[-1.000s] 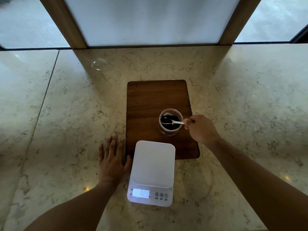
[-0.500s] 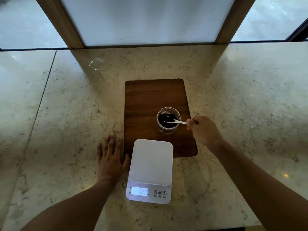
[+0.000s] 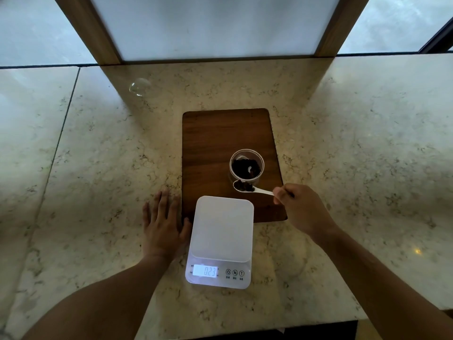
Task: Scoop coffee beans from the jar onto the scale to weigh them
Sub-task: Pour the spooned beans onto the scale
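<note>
Loaded spoon (image 3: 247,187) hovered between jar (image 3: 246,165) and scale (image 3: 221,229), centre frame.
Right hand (image 3: 300,209) pinched the handle, beans (image 3: 244,185) in bowl; left hand (image 3: 163,224) lay flat, fingers together, beside scale.

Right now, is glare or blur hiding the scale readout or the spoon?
Head view: the scale display glows but reads 023; the spoon of beans in the right hand is sharp enough; the counter edges bow from the wide lens.
</note>
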{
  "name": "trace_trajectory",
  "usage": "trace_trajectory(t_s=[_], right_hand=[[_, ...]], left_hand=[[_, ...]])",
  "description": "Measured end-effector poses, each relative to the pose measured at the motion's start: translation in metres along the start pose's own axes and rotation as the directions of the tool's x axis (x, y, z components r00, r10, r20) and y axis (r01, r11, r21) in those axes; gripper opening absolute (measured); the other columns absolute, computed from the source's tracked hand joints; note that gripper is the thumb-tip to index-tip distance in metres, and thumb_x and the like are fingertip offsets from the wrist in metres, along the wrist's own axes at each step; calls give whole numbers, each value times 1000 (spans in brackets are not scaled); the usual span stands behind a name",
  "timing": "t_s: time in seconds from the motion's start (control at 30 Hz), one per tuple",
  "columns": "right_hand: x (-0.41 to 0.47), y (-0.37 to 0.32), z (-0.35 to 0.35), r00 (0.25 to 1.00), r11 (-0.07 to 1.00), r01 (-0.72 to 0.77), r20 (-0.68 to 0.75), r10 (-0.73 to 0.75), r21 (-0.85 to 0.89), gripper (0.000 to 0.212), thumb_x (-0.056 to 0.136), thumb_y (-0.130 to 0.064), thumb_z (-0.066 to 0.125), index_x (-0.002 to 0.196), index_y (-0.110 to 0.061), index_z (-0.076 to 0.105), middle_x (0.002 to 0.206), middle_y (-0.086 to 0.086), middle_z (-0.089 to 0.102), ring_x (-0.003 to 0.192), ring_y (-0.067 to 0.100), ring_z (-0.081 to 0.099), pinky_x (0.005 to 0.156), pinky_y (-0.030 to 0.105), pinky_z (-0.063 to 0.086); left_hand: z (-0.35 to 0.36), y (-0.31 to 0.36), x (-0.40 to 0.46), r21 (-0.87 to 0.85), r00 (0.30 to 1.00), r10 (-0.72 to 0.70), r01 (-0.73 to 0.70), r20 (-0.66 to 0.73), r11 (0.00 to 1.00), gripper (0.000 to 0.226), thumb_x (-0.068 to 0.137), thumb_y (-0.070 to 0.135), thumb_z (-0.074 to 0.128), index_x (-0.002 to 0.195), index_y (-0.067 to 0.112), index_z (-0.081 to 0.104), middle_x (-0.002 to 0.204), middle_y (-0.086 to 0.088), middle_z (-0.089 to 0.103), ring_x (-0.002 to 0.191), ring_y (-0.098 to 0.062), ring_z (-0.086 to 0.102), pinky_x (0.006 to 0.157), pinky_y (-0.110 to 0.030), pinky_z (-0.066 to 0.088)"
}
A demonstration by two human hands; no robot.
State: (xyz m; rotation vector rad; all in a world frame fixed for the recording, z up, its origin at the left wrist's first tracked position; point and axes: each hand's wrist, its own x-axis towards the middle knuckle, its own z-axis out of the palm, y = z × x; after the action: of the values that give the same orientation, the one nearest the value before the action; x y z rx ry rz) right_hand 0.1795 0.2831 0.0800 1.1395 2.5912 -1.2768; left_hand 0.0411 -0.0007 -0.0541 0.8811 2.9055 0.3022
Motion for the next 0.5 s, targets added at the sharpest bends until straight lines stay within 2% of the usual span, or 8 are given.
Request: trace_trajectory(t_s=[0.13,0.2,0.3,0.37,0.47,0.5], right_hand=[[-16,7,14,999,999,-29,41,28,18,36,98,-33,49,72,-17,67,56,-5,54,50,5,48,51,20,33],[-23,12,23,998,999,-39,59,37,32,36,98,-32,50,70,-16,66,52,-6,50,44,3,46,44,14,32],[-33,21,39,994,998,-58,95,56,18,36,97,-32,50,71,-12,64,50,-4,45,43,5,41,42,16,30],[-40,27,49,992,997,-71,109,70,2,36,98,-32,49,73,-10,64,51,-4,49,46,6,41,47,21,32],[-48,32,59,992,997,-74,102,72,19,34,97,-26,49,72,-9,63,49,-15,56,44,2,45,41,13,31],[-49,33,61,994,998,-65,88,63,21,33,97,-23,49,70,-9,62,49,-12,55,45,3,44,41,14,31]], left_hand=[[0,0,0,1,1000,3,-3,-6,1000,70,93,51,31,153,14,33,164,-16,23,153,-31,10,122,-56,10],[0,1,0,0,1000,2,-2,-8,1000,70,93,50,31,153,14,33,163,-17,24,153,-31,11,122,-57,10],[-1,1,1,8,1000,3,-3,0,1000,71,93,51,30,153,14,31,164,-16,22,154,-31,10,122,-56,8],[-2,0,0,2,1000,1,-1,3,1000,72,92,51,30,154,14,30,164,-16,21,154,-30,8,123,-55,6],[-2,1,0,-10,1000,-4,4,3,1000,72,92,50,31,154,14,31,164,-16,21,154,-30,8,123,-54,5],[-3,2,0,-11,1000,-5,5,3,1000,72,92,50,32,154,14,30,164,-16,21,154,-29,7,123,-54,4]])
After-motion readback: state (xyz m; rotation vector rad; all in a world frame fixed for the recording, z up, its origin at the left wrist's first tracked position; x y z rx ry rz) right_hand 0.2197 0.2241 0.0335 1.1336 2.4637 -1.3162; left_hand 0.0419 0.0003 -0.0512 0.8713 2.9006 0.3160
